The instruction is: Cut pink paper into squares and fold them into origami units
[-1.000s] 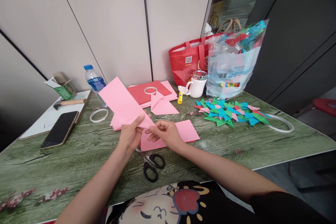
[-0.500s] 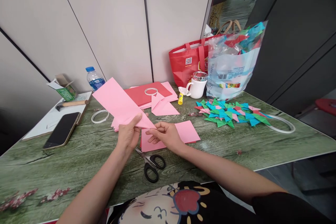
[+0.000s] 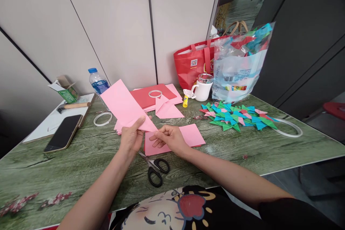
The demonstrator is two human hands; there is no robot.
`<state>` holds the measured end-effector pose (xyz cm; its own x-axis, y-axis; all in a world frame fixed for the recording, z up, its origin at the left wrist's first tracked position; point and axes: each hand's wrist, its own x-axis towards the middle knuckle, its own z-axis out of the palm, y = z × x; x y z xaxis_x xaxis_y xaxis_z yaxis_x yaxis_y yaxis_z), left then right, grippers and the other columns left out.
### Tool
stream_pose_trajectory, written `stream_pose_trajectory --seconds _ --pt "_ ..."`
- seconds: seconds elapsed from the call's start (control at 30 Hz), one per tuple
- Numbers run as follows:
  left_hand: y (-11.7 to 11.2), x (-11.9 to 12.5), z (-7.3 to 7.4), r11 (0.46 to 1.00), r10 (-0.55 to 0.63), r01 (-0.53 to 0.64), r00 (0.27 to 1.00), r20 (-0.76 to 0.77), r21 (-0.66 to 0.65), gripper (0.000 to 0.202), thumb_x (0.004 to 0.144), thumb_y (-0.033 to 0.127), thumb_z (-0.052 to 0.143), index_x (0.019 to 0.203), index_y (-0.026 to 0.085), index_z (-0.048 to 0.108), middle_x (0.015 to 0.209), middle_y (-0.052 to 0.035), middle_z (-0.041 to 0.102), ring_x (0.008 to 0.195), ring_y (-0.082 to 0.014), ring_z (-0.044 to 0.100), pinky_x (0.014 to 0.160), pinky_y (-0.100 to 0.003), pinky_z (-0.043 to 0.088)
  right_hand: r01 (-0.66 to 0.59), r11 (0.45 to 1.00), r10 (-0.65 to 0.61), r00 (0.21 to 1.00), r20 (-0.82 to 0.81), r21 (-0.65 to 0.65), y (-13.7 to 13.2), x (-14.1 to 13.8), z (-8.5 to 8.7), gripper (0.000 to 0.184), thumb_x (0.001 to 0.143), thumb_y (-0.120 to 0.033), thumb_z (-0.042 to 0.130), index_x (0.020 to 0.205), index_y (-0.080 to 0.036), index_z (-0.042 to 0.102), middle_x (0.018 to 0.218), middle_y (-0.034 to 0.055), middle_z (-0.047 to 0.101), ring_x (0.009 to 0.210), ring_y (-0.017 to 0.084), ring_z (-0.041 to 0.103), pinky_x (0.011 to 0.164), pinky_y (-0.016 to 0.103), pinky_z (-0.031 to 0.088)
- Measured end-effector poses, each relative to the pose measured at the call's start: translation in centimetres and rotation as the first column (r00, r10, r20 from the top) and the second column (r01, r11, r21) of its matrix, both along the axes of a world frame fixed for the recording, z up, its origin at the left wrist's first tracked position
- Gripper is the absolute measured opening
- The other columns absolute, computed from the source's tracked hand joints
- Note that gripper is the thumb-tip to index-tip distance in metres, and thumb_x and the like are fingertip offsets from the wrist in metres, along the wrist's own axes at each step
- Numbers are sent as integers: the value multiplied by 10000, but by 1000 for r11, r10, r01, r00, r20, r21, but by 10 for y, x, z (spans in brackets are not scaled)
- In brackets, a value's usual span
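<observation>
A long sheet of pink paper (image 3: 122, 102), folded over at its near end, is tilted up above the table. My left hand (image 3: 133, 133) is closed on the folded part, thumb on top. At the fold's right-hand corner, my right hand (image 3: 169, 138) pinches the paper between thumb and fingers. Beneath my right hand lies a stack of pink strips (image 3: 192, 134) with red showing under it. Black-handled scissors (image 3: 155, 169) rest just in front of the stack. Behind my hands is a folded pink piece (image 3: 169, 109).
Red sheets (image 3: 137, 95) with a tape ring (image 3: 155, 93) lie behind. Right of them stand a glue stick (image 3: 185, 101), white mug (image 3: 203, 88) and plastic bag (image 3: 239, 68), near colourful folded pieces (image 3: 234, 115). Leftward are a phone (image 3: 63, 133), hammer (image 3: 75, 105) and bottle (image 3: 98, 81).
The pink paper's raised far end has swung slightly to the right. Both hands keep their hold on it in nearly the same place.
</observation>
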<state>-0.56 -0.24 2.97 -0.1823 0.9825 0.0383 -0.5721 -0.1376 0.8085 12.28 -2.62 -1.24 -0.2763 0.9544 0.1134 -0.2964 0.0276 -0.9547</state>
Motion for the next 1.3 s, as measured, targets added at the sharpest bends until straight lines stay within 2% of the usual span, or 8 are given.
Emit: stream_pose_trajectory --seconds 0.13,0.27,0.47,0.67,0.83,0.97,1.13,1.3 --pt "-1 1 -1 999 5 -6 1000 -29 -43 345 495 78 740 827 116 653 806 -65 696 656 -187 653 567 -259 537 -25 999 25 1000 8 -25 2 1 1 289 669 -398 651 744 -133 563 734 64 687 582 139 651 544 252 517" --pt "-5 5 -5 997 -47 42 995 -85 -62 339 489 96 746 815 90 655 764 -84 695 669 -195 649 581 -265 516 27 1000 -27 1000 -11 -12 7 1 2 269 636 -361 682 778 -148 598 699 18 655 620 133 631 616 281 515" --pt "-8 10 -11 993 -78 64 987 -137 -102 416 458 127 763 853 61 651 749 -106 693 673 -199 639 617 -289 486 126 986 -134 988 70 108 12 3 -3 169 661 -312 663 642 -151 613 594 -20 593 542 86 524 559 227 429" --pt "-8 10 -19 999 -37 33 974 -224 -22 431 461 142 768 875 101 655 823 -78 692 675 -157 617 661 -282 464 206 977 -208 978 16 60 14 5 -3 197 597 -313 705 673 -163 602 651 -10 605 580 100 535 558 234 430" --pt "-10 10 -21 995 -101 91 953 -286 -48 302 502 178 756 771 78 663 775 -86 686 640 -157 603 659 -305 464 185 981 -187 982 30 57 16 8 -2 225 580 -361 710 610 -167 599 612 -8 601 551 103 515 549 248 430" --pt "-9 9 -22 992 -127 119 944 -304 -44 320 506 206 759 781 75 659 787 -93 685 658 -167 607 659 -308 469 180 983 -181 983 9 41 16 9 -2 228 561 -357 725 596 -166 605 597 -12 597 545 99 506 553 247 422" --pt "-7 4 -21 980 -200 193 900 -387 -58 295 520 224 761 767 95 663 724 -55 685 653 -155 608 644 -273 469 254 965 -254 967 -5 67 18 13 3 211 567 -338 728 609 -163 618 590 -12 596 538 96 498 541 241 404" --pt "-5 1 -18 976 -214 207 875 -435 -63 327 502 241 772 791 116 683 771 -76 699 683 -162 619 677 -283 484 311 949 -310 950 -14 48 20 18 7 198 574 -324 722 601 -160 614 567 -18 585 536 97 500 556 250 418"
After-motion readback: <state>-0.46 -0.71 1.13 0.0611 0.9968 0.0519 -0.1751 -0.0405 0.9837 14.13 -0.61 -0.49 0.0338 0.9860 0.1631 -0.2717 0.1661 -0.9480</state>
